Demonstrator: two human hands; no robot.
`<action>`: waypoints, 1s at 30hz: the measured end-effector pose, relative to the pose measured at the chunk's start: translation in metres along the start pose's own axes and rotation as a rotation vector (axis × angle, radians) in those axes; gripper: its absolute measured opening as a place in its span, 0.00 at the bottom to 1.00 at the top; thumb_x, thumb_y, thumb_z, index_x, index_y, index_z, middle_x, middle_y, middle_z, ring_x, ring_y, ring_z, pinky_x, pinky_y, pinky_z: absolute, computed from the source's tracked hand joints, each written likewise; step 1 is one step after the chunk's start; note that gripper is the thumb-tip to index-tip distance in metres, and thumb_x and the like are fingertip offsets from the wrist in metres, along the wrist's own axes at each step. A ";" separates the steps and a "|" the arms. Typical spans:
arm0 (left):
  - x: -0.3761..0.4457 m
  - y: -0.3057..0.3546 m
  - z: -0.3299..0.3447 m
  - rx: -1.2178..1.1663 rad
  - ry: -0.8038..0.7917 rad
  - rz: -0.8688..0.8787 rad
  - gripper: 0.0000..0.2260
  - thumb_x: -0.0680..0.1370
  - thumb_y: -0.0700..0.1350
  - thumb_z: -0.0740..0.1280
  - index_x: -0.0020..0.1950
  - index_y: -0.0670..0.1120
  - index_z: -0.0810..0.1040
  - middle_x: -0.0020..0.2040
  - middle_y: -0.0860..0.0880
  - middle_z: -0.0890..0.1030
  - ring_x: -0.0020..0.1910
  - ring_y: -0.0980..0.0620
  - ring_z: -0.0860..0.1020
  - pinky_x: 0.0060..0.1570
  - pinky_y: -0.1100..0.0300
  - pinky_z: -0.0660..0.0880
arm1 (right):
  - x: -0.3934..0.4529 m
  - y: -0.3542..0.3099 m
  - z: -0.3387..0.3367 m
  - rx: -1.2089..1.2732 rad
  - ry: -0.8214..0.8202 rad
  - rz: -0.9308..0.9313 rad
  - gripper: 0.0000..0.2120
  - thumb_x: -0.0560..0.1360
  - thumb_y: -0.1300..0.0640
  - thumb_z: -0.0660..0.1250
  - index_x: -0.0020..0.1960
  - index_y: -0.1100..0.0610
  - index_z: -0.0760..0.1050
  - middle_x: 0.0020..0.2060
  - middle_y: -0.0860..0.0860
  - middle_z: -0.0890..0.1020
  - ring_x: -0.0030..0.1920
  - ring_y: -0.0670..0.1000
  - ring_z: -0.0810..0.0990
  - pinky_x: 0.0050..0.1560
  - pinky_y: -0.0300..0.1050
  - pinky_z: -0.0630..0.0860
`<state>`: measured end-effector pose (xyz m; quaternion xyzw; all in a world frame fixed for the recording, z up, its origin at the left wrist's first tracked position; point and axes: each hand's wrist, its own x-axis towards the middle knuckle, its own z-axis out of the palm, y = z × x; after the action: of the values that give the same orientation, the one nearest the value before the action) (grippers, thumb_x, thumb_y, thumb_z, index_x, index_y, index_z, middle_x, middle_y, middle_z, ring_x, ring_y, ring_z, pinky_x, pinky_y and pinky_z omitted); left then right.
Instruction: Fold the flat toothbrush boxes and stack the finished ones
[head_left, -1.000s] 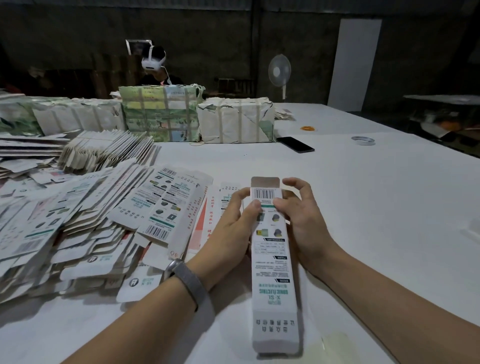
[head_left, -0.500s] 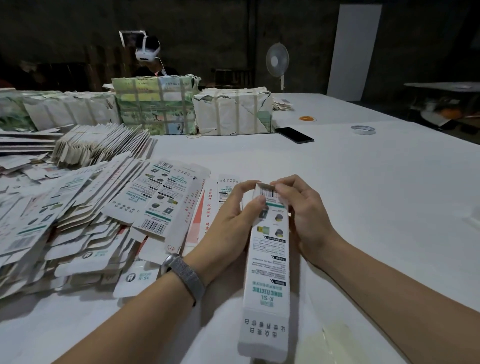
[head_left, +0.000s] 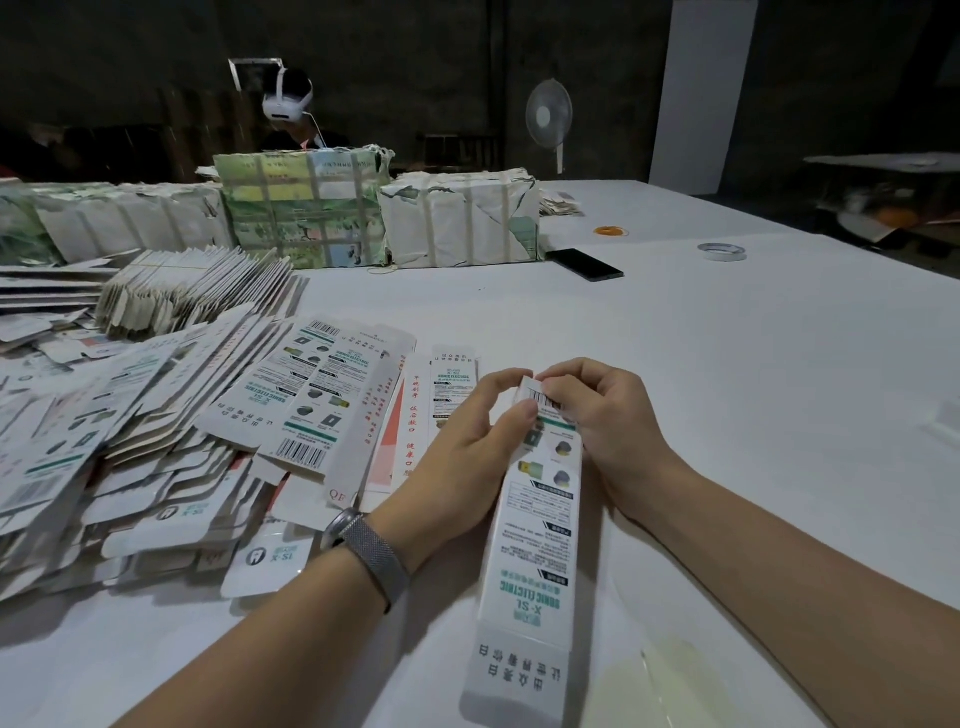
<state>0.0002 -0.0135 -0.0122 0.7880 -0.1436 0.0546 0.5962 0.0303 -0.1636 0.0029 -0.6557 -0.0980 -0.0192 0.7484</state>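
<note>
Far left: heap of flat toothbrush boxes (head_left: 156, 441) spread over the white table (head_left: 727, 364). Left hand (head_left: 467, 457), watch band (head_left: 376, 556) on its wrist, curls thumb and fingers around the far end of the folded box (head_left: 540, 530). The box lies lengthwise between both hands, its near end toward the viewer. Right hand (head_left: 608, 431) pinches the barcode end flap with bent fingers. Beyond: wrapped bundles (head_left: 457, 223), a phone (head_left: 584, 264), a tape roll (head_left: 722, 252)

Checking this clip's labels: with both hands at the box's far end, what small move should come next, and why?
Probably press the far flap fully shut: both hands pinch the far end of the box, which is already squared up, and the flap there looks bent over but not clearly seated.
</note>
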 end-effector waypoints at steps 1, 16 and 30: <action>0.000 0.001 0.000 0.001 0.004 -0.003 0.19 0.77 0.59 0.60 0.68 0.57 0.71 0.48 0.59 0.86 0.47 0.59 0.84 0.48 0.62 0.77 | 0.000 0.000 0.000 0.011 -0.008 0.007 0.16 0.77 0.65 0.67 0.35 0.51 0.82 0.33 0.54 0.84 0.32 0.53 0.83 0.33 0.45 0.79; -0.004 0.005 -0.002 0.031 -0.043 0.006 0.25 0.78 0.63 0.58 0.74 0.59 0.66 0.63 0.54 0.81 0.60 0.58 0.80 0.64 0.56 0.74 | 0.000 0.001 0.001 0.036 0.082 -0.010 0.14 0.77 0.64 0.67 0.35 0.54 0.83 0.32 0.52 0.83 0.31 0.50 0.82 0.32 0.42 0.78; -0.001 0.001 -0.003 -0.125 -0.044 0.013 0.12 0.78 0.58 0.60 0.62 0.63 0.69 0.49 0.53 0.87 0.45 0.51 0.86 0.45 0.55 0.82 | -0.002 0.002 0.000 0.045 -0.040 -0.041 0.13 0.80 0.59 0.63 0.39 0.52 0.81 0.33 0.52 0.82 0.33 0.51 0.82 0.33 0.42 0.79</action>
<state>-0.0009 -0.0110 -0.0105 0.7493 -0.1646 0.0321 0.6407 0.0285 -0.1631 0.0007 -0.6369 -0.1269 -0.0194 0.7602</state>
